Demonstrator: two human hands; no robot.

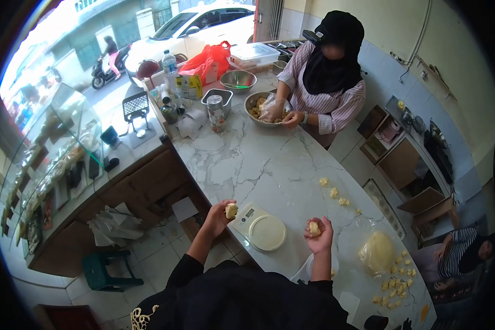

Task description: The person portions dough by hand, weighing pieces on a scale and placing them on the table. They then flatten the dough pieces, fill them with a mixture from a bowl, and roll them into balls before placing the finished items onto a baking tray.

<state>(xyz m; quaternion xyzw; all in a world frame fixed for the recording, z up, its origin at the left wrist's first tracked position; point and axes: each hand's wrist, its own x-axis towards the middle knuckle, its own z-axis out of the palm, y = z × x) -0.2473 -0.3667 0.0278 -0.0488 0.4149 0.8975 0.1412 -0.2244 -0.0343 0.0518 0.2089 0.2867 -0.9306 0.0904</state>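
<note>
My left hand holds a lump of pale yellow dough just left of a white kitchen scale. Nothing lies on the scale's round plate. In my right hand, raised to the right of the scale, a smaller dough piece rests against curled fingers. A large mass of dough under clear plastic sits on the marble table further right. Several small dough pieces are scattered beside it, and a few more form a line near the table's right edge.
Across the table a person has a plastic-gloved hand in a metal bowl. A patterned can, a steel container and a red bag stand at the far left. Another person is at the right.
</note>
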